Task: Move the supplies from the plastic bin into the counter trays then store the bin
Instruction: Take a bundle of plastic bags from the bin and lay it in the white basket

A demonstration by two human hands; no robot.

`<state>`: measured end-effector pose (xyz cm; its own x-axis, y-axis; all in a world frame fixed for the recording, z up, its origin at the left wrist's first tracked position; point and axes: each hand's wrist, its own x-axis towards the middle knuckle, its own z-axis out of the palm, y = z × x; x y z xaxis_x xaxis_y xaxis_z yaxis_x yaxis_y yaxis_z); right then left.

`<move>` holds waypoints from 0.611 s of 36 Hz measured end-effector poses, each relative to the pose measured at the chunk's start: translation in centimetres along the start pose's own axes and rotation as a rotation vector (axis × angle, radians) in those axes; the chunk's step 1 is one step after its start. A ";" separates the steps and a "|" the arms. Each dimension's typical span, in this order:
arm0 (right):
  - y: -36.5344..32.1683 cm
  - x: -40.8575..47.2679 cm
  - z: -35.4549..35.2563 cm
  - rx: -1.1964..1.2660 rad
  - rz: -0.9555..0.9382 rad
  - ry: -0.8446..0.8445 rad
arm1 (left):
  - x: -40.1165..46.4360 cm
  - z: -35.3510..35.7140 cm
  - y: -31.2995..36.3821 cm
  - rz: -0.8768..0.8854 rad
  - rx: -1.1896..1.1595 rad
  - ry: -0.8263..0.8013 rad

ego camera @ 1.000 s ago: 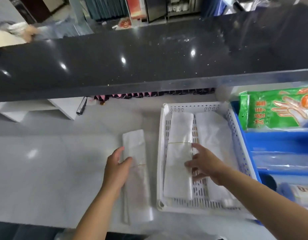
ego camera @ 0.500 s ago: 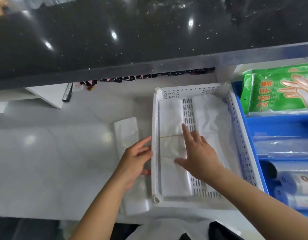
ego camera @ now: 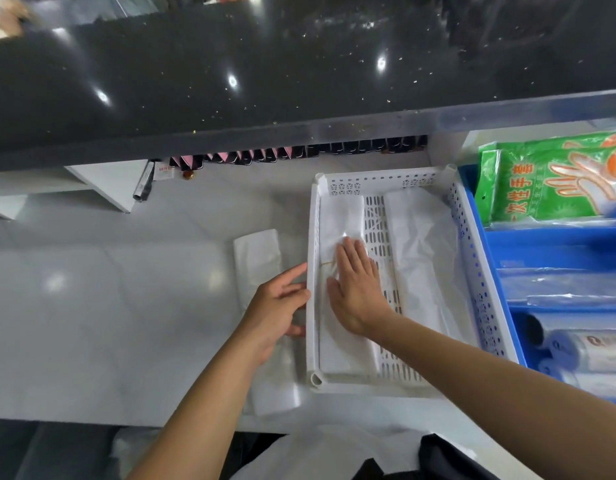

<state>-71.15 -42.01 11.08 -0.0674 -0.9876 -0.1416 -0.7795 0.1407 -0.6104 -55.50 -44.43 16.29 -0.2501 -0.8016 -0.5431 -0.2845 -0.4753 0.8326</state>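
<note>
The white tray (ego camera: 473, 271) is the landmark; the bag bundle (ego camera: 341, 223) lies inside along its left wall, under the flat, open right hand (ego camera: 355, 292); just outside that wall, a loose bundle (ego camera: 258, 251) lies under the open left hand (ego camera: 279, 306); risk: slick film slips and unfolds on lifting.

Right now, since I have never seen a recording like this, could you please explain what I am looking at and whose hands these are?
There is no robot: a person wears a camera on the head, looking down at both bare hands. The right hand presses flat on a banded bundle of white plastic bags in the white perforated tray; a looser pile of bags lies beside it. The left hand rests open against the tray's outer edge, over another bag bundle on the pale counter. Neither hand grips anything. To the right, a blue bin holds green glove packets.
</note>
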 end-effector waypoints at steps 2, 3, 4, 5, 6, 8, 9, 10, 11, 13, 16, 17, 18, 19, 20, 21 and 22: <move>0.1 1.1 -0.8 -0.083 -0.027 0.099 | 0.0 -0.1 0.0 0.000 -0.015 -0.007; 0.1 1.9 -1.1 -0.149 -0.032 0.128 | 0.0 -0.1 0.0 0.004 -0.018 -0.011; 0.1 2.7 -1.2 -0.200 -0.026 0.130 | 0.0 -0.1 0.0 0.009 -0.019 -0.018; 0.1 3.5 -1.0 -0.237 -0.014 0.111 | 0.0 -0.2 0.0 0.014 -0.020 -0.025; 0.2 4.1 -0.7 -0.262 0.003 0.084 | 0.0 -0.2 0.0 0.017 -0.022 -0.033; 0.3 4.8 0.1 -0.273 0.033 0.071 | 0.0 -0.2 0.0 0.021 -0.018 -0.040; 0.4 5.0 0.5 -0.272 0.043 0.087 | 0.1 -0.2 0.0 0.027 -0.017 -0.039; 0.6 5.1 0.8 -0.275 0.049 0.104 | 0.2 -0.3 -0.1 0.037 -0.020 -0.038; 0.7 5.2 1.1 -0.282 0.052 0.115 | 0.3 -0.3 -0.1 0.044 -0.023 -0.039; 1.0 5.4 1.5 -0.292 0.052 0.133 | 0.3 -0.5 -0.3 0.048 -0.026 -0.068; 1.4 5.8 1.9 -0.302 0.066 0.156 | 0.2 -1.3 -0.6 0.071 -0.003 -0.104; 1.5 5.8 2.0 -0.303 0.071 0.154 | 0.1 -1.8 -0.7 0.136 0.077 -0.051; 1.4 5.8 1.9 -0.298 0.072 0.142 | 0.0 -2.5 -1.0 0.228 0.195 0.033; 1.4 5.8 1.6 -0.291 0.068 0.124 | -0.2 -3.3 -1.4 0.321 0.301 0.120; 1.3 5.7 1.2 -0.277 0.064 0.106 | -0.4 -4.2 -1.9 0.401 0.365 0.196; 1.1 5.5 0.7 -0.248 0.066 0.089 | -0.5 -5.2 -2.4 0.434 0.379 0.255; 0.8 5.2 0.0 -0.204 0.075 0.077 | -0.5 -6.2 -3.0 0.404 0.361 0.299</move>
<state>-72.15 -47.07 9.85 -0.1713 -0.9784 -0.1160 -0.8796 0.2049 -0.4294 -48.80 -44.79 14.73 -0.1481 -0.9844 -0.0952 -0.5301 -0.0023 0.8479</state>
